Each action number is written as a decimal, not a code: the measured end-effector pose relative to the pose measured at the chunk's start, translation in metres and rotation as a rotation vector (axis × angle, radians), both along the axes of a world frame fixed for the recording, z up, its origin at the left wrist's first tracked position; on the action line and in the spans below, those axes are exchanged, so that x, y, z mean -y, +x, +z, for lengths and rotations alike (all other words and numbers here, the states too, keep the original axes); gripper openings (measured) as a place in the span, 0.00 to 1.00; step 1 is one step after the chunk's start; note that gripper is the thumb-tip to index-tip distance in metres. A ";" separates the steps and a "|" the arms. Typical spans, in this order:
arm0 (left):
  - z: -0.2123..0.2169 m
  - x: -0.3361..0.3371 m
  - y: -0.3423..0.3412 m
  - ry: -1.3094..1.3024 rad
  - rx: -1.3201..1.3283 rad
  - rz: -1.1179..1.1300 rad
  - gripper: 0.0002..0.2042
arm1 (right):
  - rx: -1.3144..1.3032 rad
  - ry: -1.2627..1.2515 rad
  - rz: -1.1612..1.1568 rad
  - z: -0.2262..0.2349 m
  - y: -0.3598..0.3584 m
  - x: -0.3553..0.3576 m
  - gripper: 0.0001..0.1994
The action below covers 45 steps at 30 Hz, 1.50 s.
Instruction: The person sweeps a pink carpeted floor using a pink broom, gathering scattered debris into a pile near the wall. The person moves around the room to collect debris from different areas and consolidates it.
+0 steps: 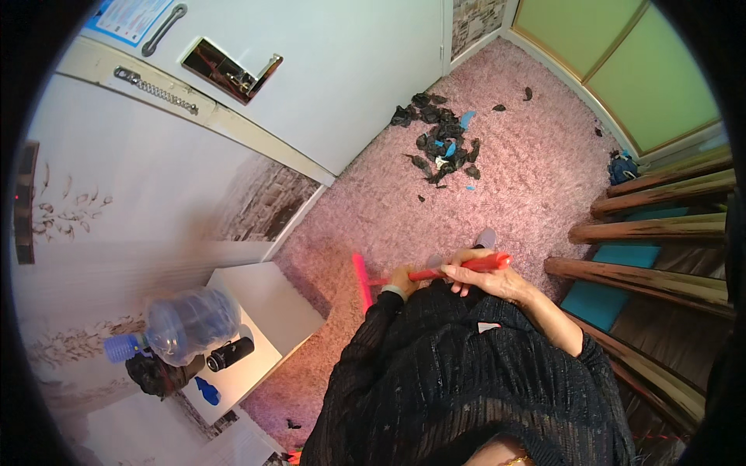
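Within both hands' fingers (474, 268), seemingly, red handle (466, 268)

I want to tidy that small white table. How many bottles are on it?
2: a big clear water bottle with a blue cap lying on its side, and a small black bottle right beside it. The dark bundle could hide more.

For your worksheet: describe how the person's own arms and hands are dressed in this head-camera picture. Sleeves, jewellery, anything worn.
Both arms wear long sleeves of a black, loosely knitted, ribbed top. The left hand is bare, with a pale band at the wrist. The right hand is bare too; its sleeve is pushed up the forearm.
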State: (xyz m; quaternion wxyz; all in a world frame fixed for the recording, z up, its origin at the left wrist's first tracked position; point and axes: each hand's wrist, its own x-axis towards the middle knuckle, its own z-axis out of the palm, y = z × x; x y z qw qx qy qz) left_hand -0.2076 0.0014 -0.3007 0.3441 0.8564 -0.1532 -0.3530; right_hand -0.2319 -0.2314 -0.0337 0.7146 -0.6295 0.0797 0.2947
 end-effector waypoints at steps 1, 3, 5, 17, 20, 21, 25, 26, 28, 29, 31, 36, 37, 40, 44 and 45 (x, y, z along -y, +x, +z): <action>-0.010 0.001 0.001 -0.018 -0.019 -0.042 0.12 | 0.007 0.007 0.012 -0.003 -0.002 0.000 0.15; -0.029 0.009 0.003 -0.043 -0.020 -0.028 0.09 | 0.112 -0.099 0.120 0.011 0.001 0.006 0.15; -0.007 0.052 0.026 -0.071 0.005 0.004 0.08 | 0.164 -0.166 0.071 0.027 0.005 0.026 0.14; 0.078 0.128 0.103 -0.484 0.485 0.091 0.15 | 0.504 -0.330 -0.091 0.105 0.017 0.078 0.06; 0.052 0.081 0.078 -0.189 0.365 0.088 0.10 | 0.508 -0.206 -0.044 0.060 0.021 0.090 0.06; 0.045 0.069 0.067 -0.182 0.463 0.058 0.09 | 0.427 -0.110 -0.080 0.042 0.020 0.085 0.06; 0.060 0.077 0.040 -0.105 0.135 0.049 0.08 | 0.085 0.028 -0.055 -0.022 0.021 0.060 0.11; 0.058 0.081 0.039 -0.053 0.109 0.045 0.09 | 0.108 0.031 -0.053 -0.024 0.021 0.061 0.11; 0.053 0.094 0.055 0.007 0.118 -0.116 0.08 | 0.096 -0.014 -0.089 -0.018 0.023 0.075 0.11; 0.057 0.104 0.064 0.033 0.123 -0.186 0.08 | 0.091 -0.039 -0.095 -0.009 0.027 0.082 0.11; 0.084 0.140 0.082 -0.200 0.137 -0.170 0.06 | 0.212 -0.204 -0.111 0.019 0.034 0.102 0.09; 0.104 0.222 0.125 -0.493 0.295 -0.091 0.09 | 0.502 -0.489 -0.038 0.091 0.061 0.125 0.09; 0.114 0.230 0.130 -0.542 0.281 -0.101 0.10 | 0.538 -0.510 -0.020 0.096 0.060 0.124 0.09; 0.117 0.226 0.134 -0.674 0.474 -0.158 0.14 | 0.626 -0.533 0.051 0.103 0.053 0.118 0.09; 0.105 0.179 0.114 -0.460 0.488 -0.188 0.11 | 0.468 -0.348 0.016 0.086 0.049 0.110 0.07; 0.099 0.158 0.107 -0.291 0.387 -0.132 0.10 | 0.368 -0.292 -0.018 0.071 0.048 0.104 0.07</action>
